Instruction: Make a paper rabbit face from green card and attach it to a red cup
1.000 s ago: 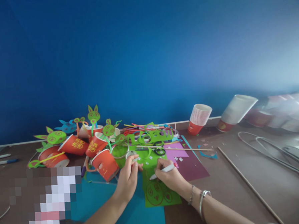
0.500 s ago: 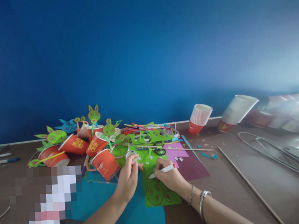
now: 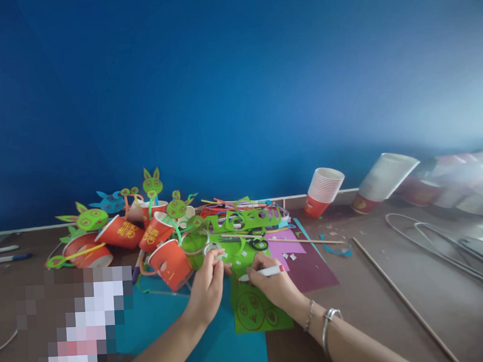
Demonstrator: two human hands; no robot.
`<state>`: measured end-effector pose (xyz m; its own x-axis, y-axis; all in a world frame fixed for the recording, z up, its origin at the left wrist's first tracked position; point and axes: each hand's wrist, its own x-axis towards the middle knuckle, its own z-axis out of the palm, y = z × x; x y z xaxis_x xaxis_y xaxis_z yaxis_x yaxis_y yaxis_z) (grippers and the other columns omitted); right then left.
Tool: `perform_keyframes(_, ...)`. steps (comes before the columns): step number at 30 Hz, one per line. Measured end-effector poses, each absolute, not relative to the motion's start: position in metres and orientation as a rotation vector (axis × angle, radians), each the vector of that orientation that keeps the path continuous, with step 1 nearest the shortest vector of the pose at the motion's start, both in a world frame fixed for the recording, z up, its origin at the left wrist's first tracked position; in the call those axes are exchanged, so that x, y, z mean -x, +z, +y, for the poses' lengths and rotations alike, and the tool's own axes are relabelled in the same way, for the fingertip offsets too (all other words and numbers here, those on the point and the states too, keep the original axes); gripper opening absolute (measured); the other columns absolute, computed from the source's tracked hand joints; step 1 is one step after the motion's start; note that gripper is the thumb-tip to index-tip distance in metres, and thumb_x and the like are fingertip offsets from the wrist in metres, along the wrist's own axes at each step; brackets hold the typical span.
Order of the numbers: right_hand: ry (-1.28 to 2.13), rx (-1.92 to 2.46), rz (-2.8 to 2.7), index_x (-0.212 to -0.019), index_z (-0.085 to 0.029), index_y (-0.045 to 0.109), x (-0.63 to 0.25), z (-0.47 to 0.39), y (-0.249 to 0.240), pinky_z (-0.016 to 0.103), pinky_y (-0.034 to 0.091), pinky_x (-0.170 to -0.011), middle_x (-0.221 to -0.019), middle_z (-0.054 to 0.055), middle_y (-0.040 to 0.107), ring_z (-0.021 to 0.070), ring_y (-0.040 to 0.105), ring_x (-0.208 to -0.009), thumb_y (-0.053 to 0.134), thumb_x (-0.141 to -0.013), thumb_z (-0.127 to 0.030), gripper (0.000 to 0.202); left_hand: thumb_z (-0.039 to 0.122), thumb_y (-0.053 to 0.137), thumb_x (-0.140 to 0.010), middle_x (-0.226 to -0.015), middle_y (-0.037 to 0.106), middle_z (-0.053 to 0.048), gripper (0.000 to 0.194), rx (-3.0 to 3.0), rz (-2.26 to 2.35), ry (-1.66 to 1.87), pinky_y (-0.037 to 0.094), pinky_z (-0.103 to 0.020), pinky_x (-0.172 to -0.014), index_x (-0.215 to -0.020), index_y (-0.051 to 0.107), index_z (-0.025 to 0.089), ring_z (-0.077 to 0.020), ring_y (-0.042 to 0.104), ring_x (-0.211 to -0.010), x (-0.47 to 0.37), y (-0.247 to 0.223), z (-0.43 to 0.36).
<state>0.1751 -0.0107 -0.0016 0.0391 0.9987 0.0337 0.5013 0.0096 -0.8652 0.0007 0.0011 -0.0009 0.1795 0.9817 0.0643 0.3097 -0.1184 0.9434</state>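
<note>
- Head view: the right hand (image 3: 266, 277) pinches a white marker (image 3: 272, 271) with a red end between thumb and fingers; its pale tip points left, just over or on the green paper (image 3: 239, 291); I cannot tell if it touches
- the left hand (image 3: 209, 282) is loosely curled, thumb near forefinger; whether it pinches anything I cannot tell; a pale round thing (image 3: 211, 249) sits at its fingertips
- the green paper lies between and below the hands, bearing a large round drawn face (image 3: 250, 312) and a smaller circle (image 3: 272, 317) beside it; a blue sheet (image 3: 163, 320) lies to the left
- scissors (image 3: 260, 245) with dark handles, a pink sheet (image 3: 287, 242) and a maroon sheet (image 3: 311, 272) lie beyond the right hand
- tipped red cups (image 3: 171, 265) and green animal cut-outs (image 3: 151, 184) crowd the left; a leaning cup stack (image 3: 325, 190) and a long stick (image 3: 401, 297) are on the bench (image 3: 365, 315) at right; a blue wall (image 3: 237, 95) rises behind
</note>
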Motion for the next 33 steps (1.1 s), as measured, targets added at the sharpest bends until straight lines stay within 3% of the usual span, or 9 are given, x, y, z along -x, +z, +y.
perform_keyframes(27,0.897,1.53,-1.54,-0.051,-0.021,0.037,-0.1764,-0.0118,-0.0015,0.021,0.024,-0.042,-0.044,-0.007,0.043,0.0094,0.035,-0.045,0.047,-0.061,-0.015,0.016,0.046,0.038,-0.088,-0.077,0.065,-0.006,0.04,-1.558,1.27,1.005,0.046,-0.038,-0.085,-0.113,0.051,0.017,-0.0255,0.065,-0.094,-0.0027,0.001,0.0018)
perform_keyframes(33,0.931,1.551,-1.495,-0.054,-0.021,0.041,-0.1764,-0.011,-0.0013,0.021,0.027,-0.044,-0.045,-0.006,0.043,0.01,0.037,-0.047,0.048,-0.067,-0.019,0.016,0.047,0.038,-0.088,-0.08,0.067,-0.007,0.04,-1.565,1.269,1.008,0.047,-0.036,-0.082,-0.111,0.052,0.017,-0.0245,0.065,-0.089,-0.0028,0.0029,0.0008)
